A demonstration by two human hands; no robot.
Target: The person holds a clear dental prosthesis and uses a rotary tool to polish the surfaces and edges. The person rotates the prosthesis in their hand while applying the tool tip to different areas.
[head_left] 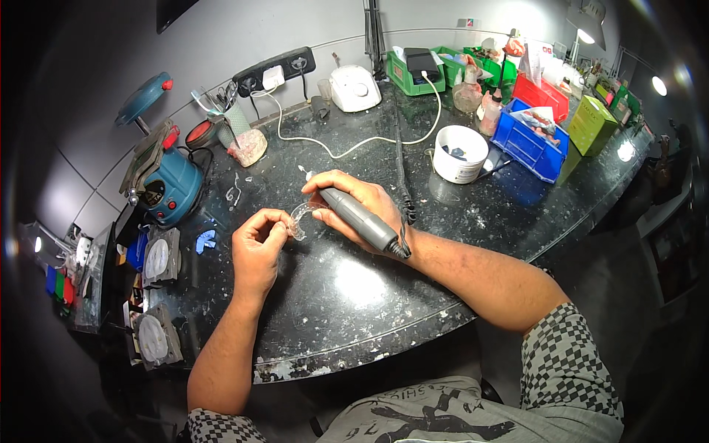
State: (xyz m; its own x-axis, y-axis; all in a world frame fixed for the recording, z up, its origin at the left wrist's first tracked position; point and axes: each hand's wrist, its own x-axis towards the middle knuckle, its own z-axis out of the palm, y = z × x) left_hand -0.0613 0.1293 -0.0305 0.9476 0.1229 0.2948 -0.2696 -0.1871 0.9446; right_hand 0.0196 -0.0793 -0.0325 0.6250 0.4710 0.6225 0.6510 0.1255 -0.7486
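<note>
My left hand (260,247) pinches the left end of a clear, curved plastic dental tray (298,224) above the dark speckled workbench (354,325). My right hand (369,203) grips a grey rotary handpiece (358,221) with a ribbed rear end and a cord. The handpiece's front meets the tray's upper part, where my fingers partly hide the tool's tip and the point of contact. Small clear plastic scraps (233,193) and a crumpled blue piece (207,240) lie on the bench to the left of my hands.
A teal machine (170,192) and two grey mould plates (159,258) stand at left. Behind are a tool cup (236,120), a white device (356,88) with cables and a power strip (273,70). At right are a white tub (459,155), blue (521,151), red and green bins, and lamps.
</note>
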